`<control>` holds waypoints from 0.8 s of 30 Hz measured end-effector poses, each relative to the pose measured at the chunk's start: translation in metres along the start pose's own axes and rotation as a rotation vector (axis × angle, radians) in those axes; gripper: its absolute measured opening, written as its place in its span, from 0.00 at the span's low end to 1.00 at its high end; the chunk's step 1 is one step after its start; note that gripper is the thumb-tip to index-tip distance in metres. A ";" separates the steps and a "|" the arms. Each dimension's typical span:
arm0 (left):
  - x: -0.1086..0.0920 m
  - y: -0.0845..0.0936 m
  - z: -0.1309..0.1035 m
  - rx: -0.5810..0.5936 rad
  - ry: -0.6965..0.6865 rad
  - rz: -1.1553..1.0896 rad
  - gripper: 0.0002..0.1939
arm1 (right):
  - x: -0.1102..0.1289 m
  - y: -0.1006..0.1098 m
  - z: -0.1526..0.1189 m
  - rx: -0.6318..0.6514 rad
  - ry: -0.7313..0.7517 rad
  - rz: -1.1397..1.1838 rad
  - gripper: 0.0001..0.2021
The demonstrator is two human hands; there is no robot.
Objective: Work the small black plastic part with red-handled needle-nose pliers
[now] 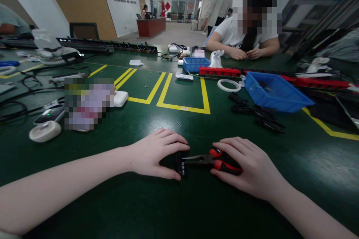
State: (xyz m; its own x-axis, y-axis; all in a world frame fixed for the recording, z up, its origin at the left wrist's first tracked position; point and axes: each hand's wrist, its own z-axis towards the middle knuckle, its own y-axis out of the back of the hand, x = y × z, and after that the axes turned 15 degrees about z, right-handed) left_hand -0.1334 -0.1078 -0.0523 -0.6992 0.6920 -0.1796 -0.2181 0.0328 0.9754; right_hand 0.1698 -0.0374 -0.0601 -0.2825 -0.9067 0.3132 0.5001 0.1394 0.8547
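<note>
My right hand (244, 164) is wrapped round the red and black handles of needle-nose pliers (200, 160), whose jaws point left. The tips of the jaws meet a small black part (183, 166), dark and glossy, its exact kind unclear. Around that part my left hand (159, 153) is closed, with the thumb below it and the fingers above. A thin metal pin (179, 124) lies on the green table just beyond my left fingers.
Beyond my right hand are several black parts (258, 114), a blue bin (276, 91) and a white ring (229, 85). To the left lie a phone (89, 108), a white case (120, 98) and a mouse (45, 131). A person (232, 41) sits across the table.
</note>
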 end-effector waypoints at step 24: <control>0.001 -0.002 0.000 -0.008 -0.007 0.019 0.33 | 0.000 0.001 0.002 0.052 -0.005 -0.038 0.23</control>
State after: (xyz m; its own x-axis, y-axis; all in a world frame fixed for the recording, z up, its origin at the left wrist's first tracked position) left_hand -0.1339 -0.1073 -0.0543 -0.6983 0.6976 -0.1602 -0.2105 0.0137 0.9775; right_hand 0.1686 -0.0370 -0.0587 -0.3044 -0.9097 0.2823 0.4460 0.1258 0.8862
